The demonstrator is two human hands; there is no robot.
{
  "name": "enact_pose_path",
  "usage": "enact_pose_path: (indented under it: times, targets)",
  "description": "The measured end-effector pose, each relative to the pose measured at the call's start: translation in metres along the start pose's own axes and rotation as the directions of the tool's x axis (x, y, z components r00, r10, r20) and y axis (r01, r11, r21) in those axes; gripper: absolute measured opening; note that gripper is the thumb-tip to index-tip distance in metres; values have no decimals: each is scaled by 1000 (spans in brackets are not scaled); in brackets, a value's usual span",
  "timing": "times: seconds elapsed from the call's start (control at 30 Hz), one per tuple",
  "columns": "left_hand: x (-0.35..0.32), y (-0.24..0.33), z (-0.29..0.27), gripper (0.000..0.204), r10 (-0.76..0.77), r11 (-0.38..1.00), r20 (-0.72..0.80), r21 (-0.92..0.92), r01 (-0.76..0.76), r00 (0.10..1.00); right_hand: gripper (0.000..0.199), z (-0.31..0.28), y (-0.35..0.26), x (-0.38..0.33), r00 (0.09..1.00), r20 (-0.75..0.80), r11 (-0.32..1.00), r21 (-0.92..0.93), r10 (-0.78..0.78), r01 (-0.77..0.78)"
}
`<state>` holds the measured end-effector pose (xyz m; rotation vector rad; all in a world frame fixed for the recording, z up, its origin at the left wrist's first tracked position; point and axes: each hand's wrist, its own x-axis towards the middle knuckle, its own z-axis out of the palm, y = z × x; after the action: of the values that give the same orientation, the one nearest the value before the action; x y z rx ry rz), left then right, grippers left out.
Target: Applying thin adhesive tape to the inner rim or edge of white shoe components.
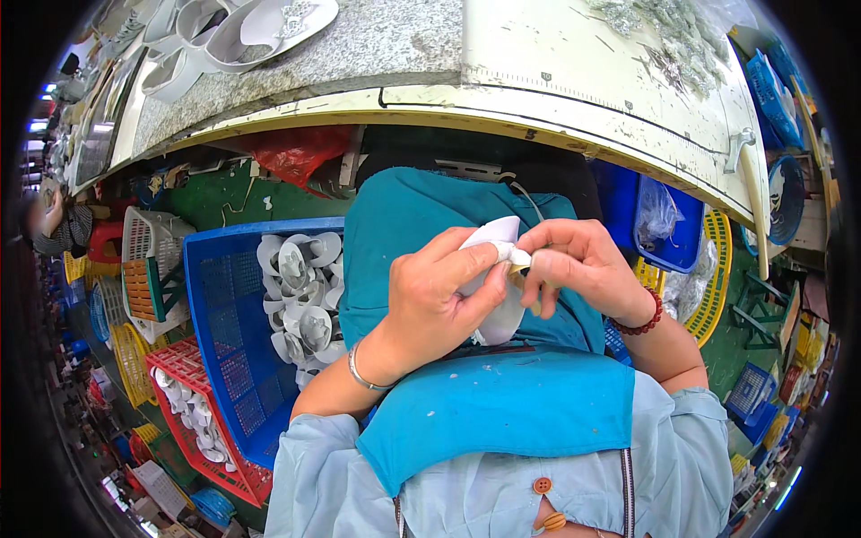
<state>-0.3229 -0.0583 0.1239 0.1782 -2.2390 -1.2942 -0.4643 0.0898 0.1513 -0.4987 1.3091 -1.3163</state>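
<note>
The grip of the left hand (439, 282) is closed on a white piece (502, 321), with thumb and forefinger pinching its narrow, gathered part. The right hand (578, 269) pinches the same part from the three o'clock side. The white piece sits centrally, above the lap, standing at a slant; this opposed hold presumably steadies it while leaving the gathered part accessible. A small yellowish detail at the right fingertips cannot be identified, and the fingers hide the piece's middle. Beneath lies a teal apron (386, 224), likely protecting clothing. At nine o'clock, beside the lap, a blue basket (199, 305) carries similar white pieces (309, 327), apparently placed for short reach; the left forearm and apron cover part of its contents. At eight o'clock stands a red crate (170, 363), also loaded with white pieces. At twelve o'clock the tabletop (547, 40) spans the view, its far edge cut off. It bears white looped parts (211, 58) toward eleven o'clock, cropped above, and at one o'clock a silvery heap (673, 40), too indistinct to name. Between two and three o'clock, a blue bin (686, 251) holds crumpled clear plastic (657, 206).
</note>
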Motion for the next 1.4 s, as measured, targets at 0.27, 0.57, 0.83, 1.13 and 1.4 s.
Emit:
enact_pose_path:
  times: [0.27, 0.57, 0.83, 1.13, 1.4]
  targets:
    - [9, 6, -5, 13, -162, 972, 122, -151, 180, 979, 18, 4, 33, 11, 799, -7, 643, -597, -602, 479]
    - [6, 5, 2, 8, -115, 992, 94, -34, 118, 989, 15, 4, 39, -5, 920, -211, 910, -331, -329, 250]
    - [1, 4, 2, 10, -184, 980, -9, -83, 182, 983, 14, 2, 35, 12, 698, 35, 390, -808, -716, 441]
    - [-3, -2, 9, 13, -215, 967, -43, -150, 207, 976, 18, 6, 34, 7, 839, -178, 783, -496, -515, 376]
    - [-2, -11, 8, 11, -169, 977, 57, -125, 175, 984, 6, -4, 27, -1, 910, -144, 750, -624, -388, 221]
